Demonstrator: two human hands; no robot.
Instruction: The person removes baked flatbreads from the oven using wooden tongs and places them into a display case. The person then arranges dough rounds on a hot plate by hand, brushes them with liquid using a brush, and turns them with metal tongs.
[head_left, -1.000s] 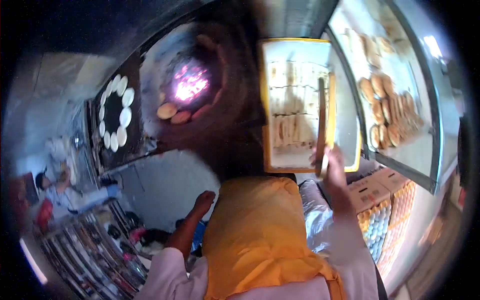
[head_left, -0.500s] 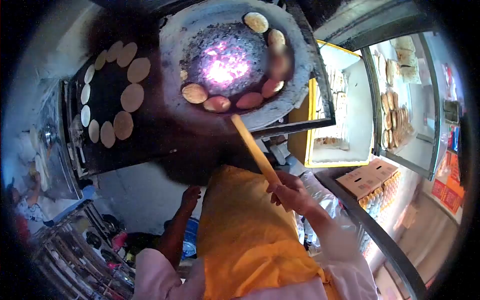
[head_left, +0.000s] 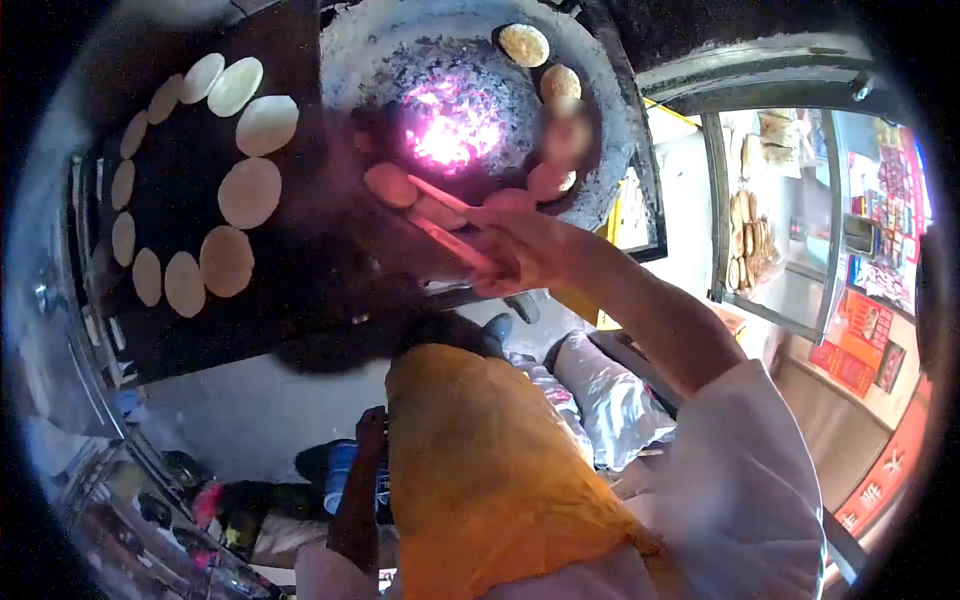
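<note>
My right hand (head_left: 520, 250) is wrapped round a pair of wooden tongs (head_left: 450, 240), reaching over the round oven. The tongs' two arms are spread, with a flatbread (head_left: 438, 212) between them. Just beyond the tips sits another flatbread (head_left: 390, 185); I cannot tell whether they touch it. More flatbreads (head_left: 525, 45) line the oven rim (head_left: 590, 190) around glowing coals (head_left: 452, 125). My left hand (head_left: 372, 428) hangs low beside the orange apron (head_left: 480, 450), its fingers in shadow and hard to make out.
Left of the oven, a dark hot surface (head_left: 185, 190) carries a ring of pale flatbreads (head_left: 250, 193). At right stands a glass case (head_left: 780, 220) with baked breads. Silvery sacks (head_left: 610, 400) lie below the oven's right side.
My right hand has moved up and forward with the tongs, from in front of the apron to the oven's near rim. The left hand has dropped slightly. The view has shifted.
</note>
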